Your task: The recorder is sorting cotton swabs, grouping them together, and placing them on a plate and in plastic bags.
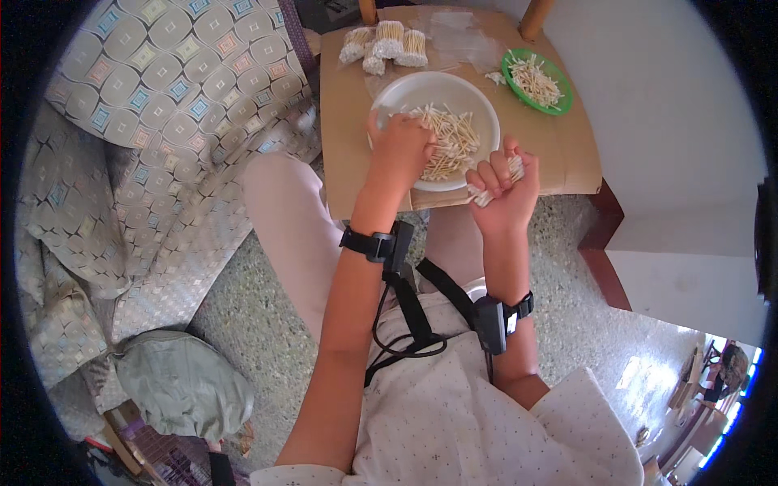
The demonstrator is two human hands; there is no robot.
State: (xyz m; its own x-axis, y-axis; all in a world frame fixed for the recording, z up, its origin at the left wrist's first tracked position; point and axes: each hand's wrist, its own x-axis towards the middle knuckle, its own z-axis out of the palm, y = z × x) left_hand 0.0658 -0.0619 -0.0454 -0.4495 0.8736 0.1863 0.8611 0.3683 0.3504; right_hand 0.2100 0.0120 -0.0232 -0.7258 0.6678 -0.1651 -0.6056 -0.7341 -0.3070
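Observation:
A white bowl [493, 121] holds a loose heap of cotton swabs [454, 139] with white tips and pale sticks. Reaching in over its left side, my left hand [403, 144] has curled fingers at the edge of the heap. Its fingertips are partly hidden, so anything pinched there does not show. Just right of the bowl's near rim, my right hand [519, 188] is raised with its fingers wrapped round a bunch of cotton swabs [486, 196]. White tips stick out at both ends of that fist.
The bowl stands on a cardboard-covered surface [559, 162]. Behind it lie several bundles of swabs [391, 39] and clear plastic bags [462, 39]. A green basket [509, 74] of swabs sits back right. A patterned, cloth-covered seat [186, 97] is left; a wall [664, 105] rises right.

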